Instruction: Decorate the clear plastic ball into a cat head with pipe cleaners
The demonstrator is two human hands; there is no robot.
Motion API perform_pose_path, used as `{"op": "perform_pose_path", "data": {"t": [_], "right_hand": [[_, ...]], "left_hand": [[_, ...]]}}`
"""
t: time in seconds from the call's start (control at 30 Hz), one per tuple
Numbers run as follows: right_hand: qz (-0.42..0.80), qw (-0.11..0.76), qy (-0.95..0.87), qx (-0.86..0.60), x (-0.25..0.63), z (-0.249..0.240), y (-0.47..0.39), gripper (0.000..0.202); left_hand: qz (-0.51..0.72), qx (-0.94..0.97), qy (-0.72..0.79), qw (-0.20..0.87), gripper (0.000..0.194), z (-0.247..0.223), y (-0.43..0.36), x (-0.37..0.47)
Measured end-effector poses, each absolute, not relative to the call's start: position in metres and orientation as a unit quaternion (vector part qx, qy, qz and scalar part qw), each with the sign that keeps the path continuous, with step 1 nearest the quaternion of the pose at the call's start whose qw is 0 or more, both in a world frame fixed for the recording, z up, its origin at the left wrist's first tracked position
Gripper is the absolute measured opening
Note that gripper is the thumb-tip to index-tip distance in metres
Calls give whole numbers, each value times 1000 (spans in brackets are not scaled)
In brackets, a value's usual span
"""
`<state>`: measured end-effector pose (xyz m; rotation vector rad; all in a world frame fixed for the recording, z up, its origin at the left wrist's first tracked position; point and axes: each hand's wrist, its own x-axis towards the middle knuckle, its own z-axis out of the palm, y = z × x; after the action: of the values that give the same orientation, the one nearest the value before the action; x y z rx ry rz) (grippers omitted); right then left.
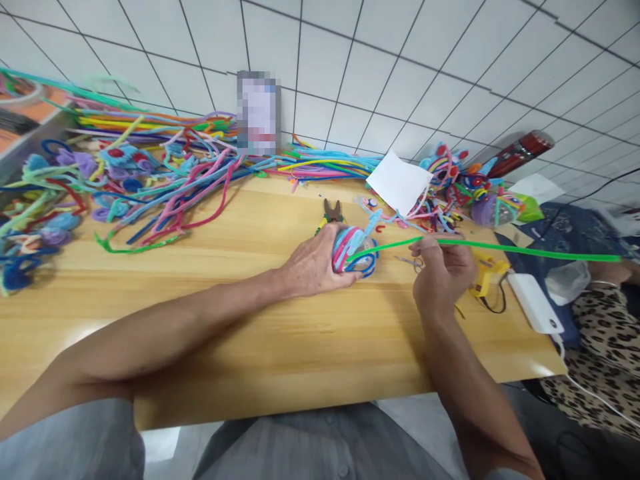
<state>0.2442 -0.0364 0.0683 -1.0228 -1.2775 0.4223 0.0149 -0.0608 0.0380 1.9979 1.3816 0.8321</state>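
Note:
My left hand (315, 263) is wrapped round a rounded bundle of pipe cleaners (347, 245) in pink, light blue and dark blue, just above the wooden table. A long green pipe cleaner (520, 249) runs from this bundle out to the right. My right hand (443, 270) pinches it partway along, so it is stretched nearly straight between the hands. Pliers (333, 212) with dark jaws lie behind my left hand, which covers part of their handles. Small scissors (413, 262) rest on the table beside my right hand.
Loose pipe cleaners (190, 180) in many colours pile along the wall at the left. A white paper sheet (400, 183), a dark red flask (525, 152), a yellow tool (487, 272) and a white power bank (535, 303) are at the right. A person in leopard print (605, 340) sits there.

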Motion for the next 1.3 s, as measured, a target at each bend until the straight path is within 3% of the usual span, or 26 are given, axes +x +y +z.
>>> {"op": "perform_pose_path", "data": {"t": [0.1,0.23,0.4,0.73,0.9,1.07,1.13,1.23,1.3], "right_hand": [[159,673,-564,-452,248,74,-35,23],[106,657,-587,-461,251,82,-35,24],[-17,625,-631,-460,251,92,-39,25],[-114,591,-697,-390,245,108,-45,15],[-200,675,-635,-320,229,143,-62,17],[-113,653,-606,-441,256,159,-38,17],[-62,602,-588,-536,278,148,-16,20],[21,414,-607,-678,304,120,14,26],[57,350,-616,-703,310,100,26,28]], "left_hand": [[252,782,511,254,77,53,-58,9],[227,787,522,238,80,56,-55,9],[272,765,528,249,76,48,-59,17],[301,769,522,214,71,42,-56,26],[302,763,531,212,72,42,-55,27],[318,769,508,223,73,35,-57,20],[334,769,495,227,74,30,-58,15],[364,767,477,228,78,19,-58,8],[376,765,468,233,86,13,-59,5]]}}
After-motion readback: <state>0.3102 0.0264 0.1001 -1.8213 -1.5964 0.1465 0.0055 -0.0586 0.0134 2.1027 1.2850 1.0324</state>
